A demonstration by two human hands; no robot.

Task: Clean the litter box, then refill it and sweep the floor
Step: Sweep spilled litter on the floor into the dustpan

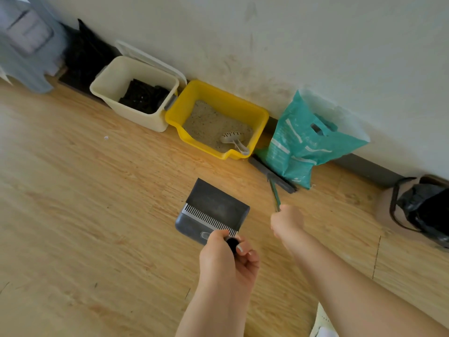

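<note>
Bare-skinned, your left hand (227, 254) is closed around the black handle of a dark grey plastic dustpan (213, 211), which sits flat on the pale wooden plank floor (97, 203) with its comb-like row of teeth facing you. Your right hand (286, 221) is wrapped tight on the thin green handle of a broom (274, 176), whose dark, flat head rests on the floor just beyond the dustpan, against the foot of a teal plastic litter bag (308, 144).

That bag leans upright on the white wall (267, 45). Just left of it, touching the baseboard, sits the yellow plastic litter box (261, 117), filled with sandy beige litter; a white slotted scoop (233, 138) lies in it with its handle propped on the near lip. Left again, touching the yellow box, is a cream plastic bin (131, 110) with something black crumpled inside. Far right, a black bag (425, 210) sits by the wall. A small white speck (106, 137) lies on the floor, well apart to the left.
</note>
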